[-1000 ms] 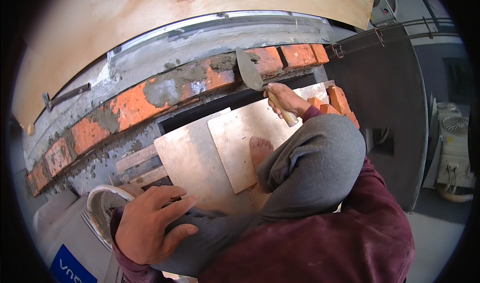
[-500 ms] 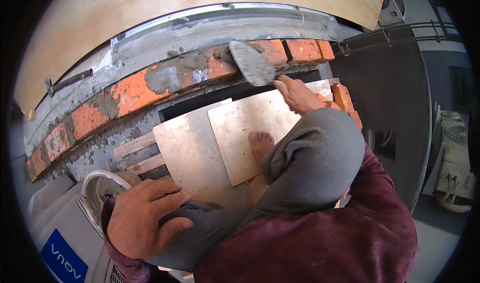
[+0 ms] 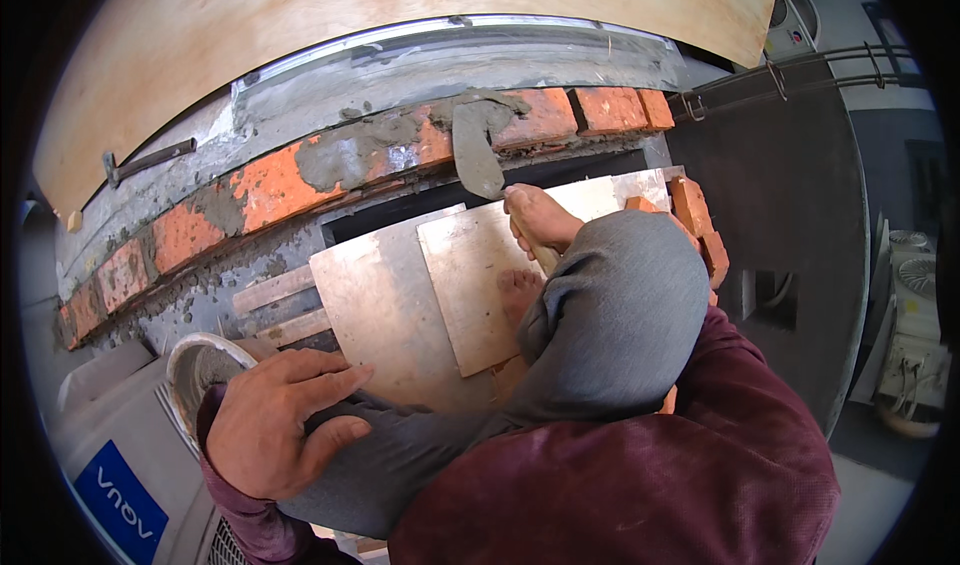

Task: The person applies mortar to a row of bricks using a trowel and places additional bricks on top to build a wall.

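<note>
My right hand grips the wooden handle of a trowel, whose mortar-smeared blade points away from me and rests at the brick row. Wet mortar lies around the blade's tip, on top of the red-orange bricks that run in a curved line along the ledge. More grey mortar is smeared over the middle bricks. Resting on my left thigh, my left hand has its fingers apart and holds nothing. A bucket with grey mix inside stands just beyond my left wrist.
Thin boards lie before me, my bare foot on one. A hammer rests on the ledge at left, below a large plywood sheet. Loose bricks are stacked at right. Metal bars stick out at the far right.
The trowel has swung from a slanted pose to a more upright one, its tip now in the mortar on the bricks. My right hand moved left and nearer. My left hand stays on my thigh.
</note>
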